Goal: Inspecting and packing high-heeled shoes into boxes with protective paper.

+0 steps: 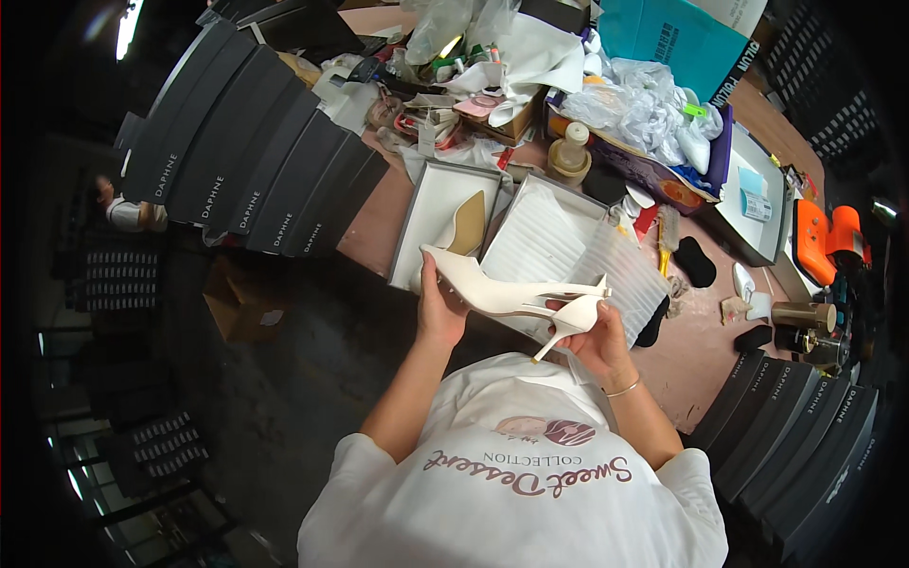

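Between both hands I hold a white high-heeled slingback shoe (pixel 488 290), its toe to the left and its slim heel pointing down on the right. My left hand (pixel 441 314) is closed around the toe end. At the heel end, my right hand (pixel 602 345) grips the back of the shoe near the strap. Just beyond, a second pale shoe (pixel 468 225) lies in a grey open box part (pixel 417 204), showing its tan sole. Beside it stands another open box part (pixel 514 204) lined with a translucent white packing sheet (pixel 554 232), which spills over its right side.
Dark shoe boxes are stacked at the left (pixel 241 142) and lower right (pixel 791 417). A purple carton (pixel 663 185) holds plastic bags. Nearby are a squat bottle (pixel 570 151), a yellow-handled brush (pixel 667 241) and an orange tape dispenser (pixel 824 241). A cardboard box (pixel 244 301) sits on the floor; a person (pixel 131 212) is far left.
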Demonstrator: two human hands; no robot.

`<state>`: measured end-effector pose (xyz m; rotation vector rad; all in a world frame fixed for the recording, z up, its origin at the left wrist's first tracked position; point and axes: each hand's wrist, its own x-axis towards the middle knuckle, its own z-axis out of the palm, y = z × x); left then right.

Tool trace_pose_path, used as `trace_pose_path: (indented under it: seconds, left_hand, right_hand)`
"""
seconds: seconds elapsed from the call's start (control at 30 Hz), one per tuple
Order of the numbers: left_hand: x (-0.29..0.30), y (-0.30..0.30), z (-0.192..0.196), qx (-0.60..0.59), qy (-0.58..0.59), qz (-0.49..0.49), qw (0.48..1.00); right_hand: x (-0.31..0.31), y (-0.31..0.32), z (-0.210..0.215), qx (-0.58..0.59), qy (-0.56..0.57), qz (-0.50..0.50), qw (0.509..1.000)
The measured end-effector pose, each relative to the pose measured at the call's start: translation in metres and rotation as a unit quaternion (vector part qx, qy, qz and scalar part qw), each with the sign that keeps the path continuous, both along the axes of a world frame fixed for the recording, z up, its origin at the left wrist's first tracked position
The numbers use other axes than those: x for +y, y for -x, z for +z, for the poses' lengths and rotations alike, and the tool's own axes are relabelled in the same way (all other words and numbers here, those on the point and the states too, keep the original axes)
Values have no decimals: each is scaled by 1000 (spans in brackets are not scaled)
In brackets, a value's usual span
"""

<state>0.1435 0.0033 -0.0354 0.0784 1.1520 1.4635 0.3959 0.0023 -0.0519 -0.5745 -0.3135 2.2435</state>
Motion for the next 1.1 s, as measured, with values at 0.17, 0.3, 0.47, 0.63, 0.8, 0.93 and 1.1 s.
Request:
trace_pose_path:
  seconds: [0.17, 0.3, 0.47, 0.63, 0.8, 0.93, 1.1]
  left_hand:
    - [2, 55, -22, 247, -24, -94, 964]
    - [-8, 121, -70, 544, 94, -175, 816]
    - [-18, 135, -130, 570, 114, -268, 768]
    - [1, 130, -123, 604, 110, -323, 720]
    - [1, 114, -95, 695, 53, -272, 663]
    - [-5, 99, -16, 791, -17, -246, 559]
    - [-12, 62, 70, 836, -124, -246, 474]
  right_hand:
    - [-16, -12, 17, -90, -3, -73, 993]
    - [-25, -53, 4, -303, -197, -138, 922]
    - [-41, -52, -22, -501, -244, -177, 811]
    - [-50, -44, -79, -643, -350, -16, 681]
    - [-41, -21, -12, -709, -429, 14, 559]
    - [-18, -17, 10, -624, -398, 48, 671]
    - [13, 42, 18, -350, -192, 19, 917]
